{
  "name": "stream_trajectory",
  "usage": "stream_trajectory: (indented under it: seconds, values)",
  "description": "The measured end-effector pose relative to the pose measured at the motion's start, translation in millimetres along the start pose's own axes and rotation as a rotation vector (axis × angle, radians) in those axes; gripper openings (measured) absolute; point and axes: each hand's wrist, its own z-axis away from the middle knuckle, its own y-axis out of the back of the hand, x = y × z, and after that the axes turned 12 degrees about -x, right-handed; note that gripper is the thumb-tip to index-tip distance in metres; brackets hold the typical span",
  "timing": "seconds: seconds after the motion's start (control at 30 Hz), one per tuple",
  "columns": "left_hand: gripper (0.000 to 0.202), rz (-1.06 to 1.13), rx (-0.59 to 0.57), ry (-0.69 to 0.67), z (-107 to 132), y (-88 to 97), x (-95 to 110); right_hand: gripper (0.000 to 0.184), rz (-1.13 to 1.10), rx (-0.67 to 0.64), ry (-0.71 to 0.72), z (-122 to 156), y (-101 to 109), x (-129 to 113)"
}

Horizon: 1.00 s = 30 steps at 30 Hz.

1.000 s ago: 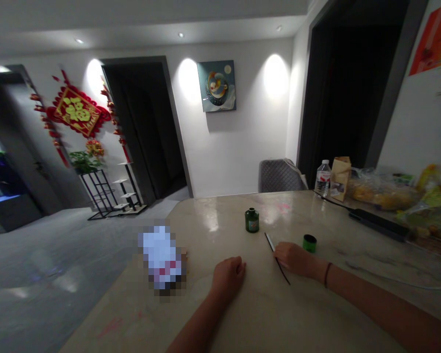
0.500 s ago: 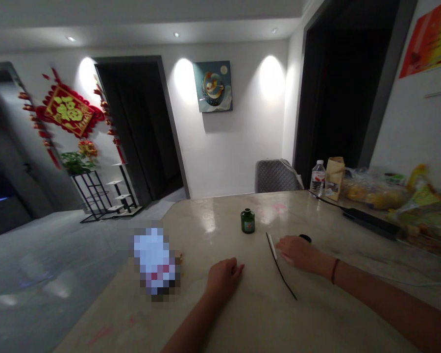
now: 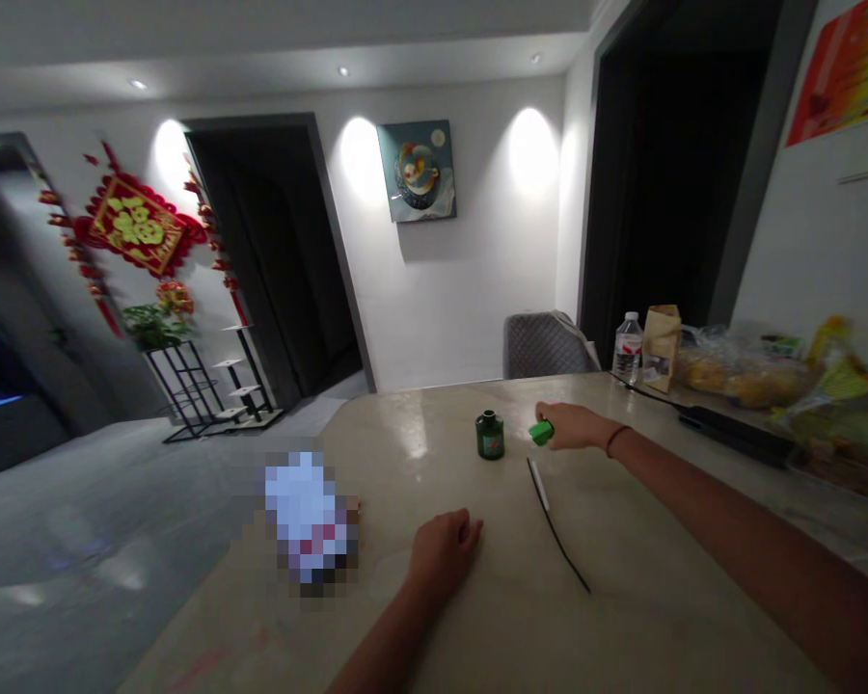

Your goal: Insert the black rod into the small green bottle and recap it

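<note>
My left hand (image 3: 443, 551) rests on the table with its fingers curled in, and nothing shows in it. My right hand (image 3: 568, 426) is raised at the right of a small dark green glass bottle (image 3: 490, 436), its fingers closed around a bright green cap (image 3: 541, 432). The bottle stands upright with its mouth uncovered, a short gap from the cap. Nearer to me lie a thin black stick (image 3: 560, 540) and, against its far end, a short white strip (image 3: 539, 484). The fingertips of my right hand are partly hidden behind the cap.
At the left table edge is a pixelated, blurred object (image 3: 308, 516). A water bottle (image 3: 627, 349), a paper bag (image 3: 661, 347), plastic bags of food (image 3: 745, 371) and a black power strip (image 3: 734, 436) lie along the right side. Behind the table stands a grey chair (image 3: 550, 345).
My right hand has moved away from me, up from the table beside the white strip, and now holds the green cap. The dark round thing by it is gone from the table. My left hand stays put.
</note>
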Motion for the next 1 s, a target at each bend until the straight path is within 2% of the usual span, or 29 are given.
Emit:
stream_trajectory:
  seconds: [0.1, 0.2, 0.27, 0.4, 0.5, 0.6, 0.67, 0.83, 1.0]
  values:
    - [0.033, 0.000, 0.006, -0.019, 0.0, -1.4, -1.0, 0.040, -0.341, 0.206, 0.075, -33.0, 10.7, -20.8]
    - [0.033, 0.006, 0.024, -0.027, -0.2, -3.0, -2.3, 0.035, -0.583, 0.360, 0.116, -65.0, 7.8, -38.8]
    - [0.032, 0.010, 0.029, -0.033, -0.1, -3.5, -2.9, 0.035, -0.719, 0.384, 0.059, -81.9, 0.0, -44.9]
    - [0.031, 0.008, 0.014, -0.028, 0.1, -3.1, -3.2, 0.029, -0.810, 0.339, -0.012, -101.2, -22.1, -43.8]
    - [0.031, 0.009, 0.011, -0.021, -0.1, -3.0, -3.5, 0.035, -0.875, 0.309, -0.049, -106.2, -38.7, -39.0]
    - [0.031, 0.015, 0.009, -0.016, -0.5, -3.6, -3.6, 0.060, -0.936, 0.275, -0.042, -106.3, -52.3, -36.4]
    - [0.031, 0.022, 0.011, -0.010, -0.5, -4.0, -3.5, 0.069, -0.963, 0.252, -0.038, -104.3, -59.0, -36.7]
    - [0.028, 0.057, 0.020, -0.008, -0.1, -3.9, -3.1, 0.051, -0.976, 0.246, -0.037, -93.8, -68.4, -42.2]
    - [0.017, 0.198, 0.099, -0.028, -0.4, -5.2, -4.6, 0.048, -1.020, 0.221, 0.083, -72.0, -77.1, -51.7]
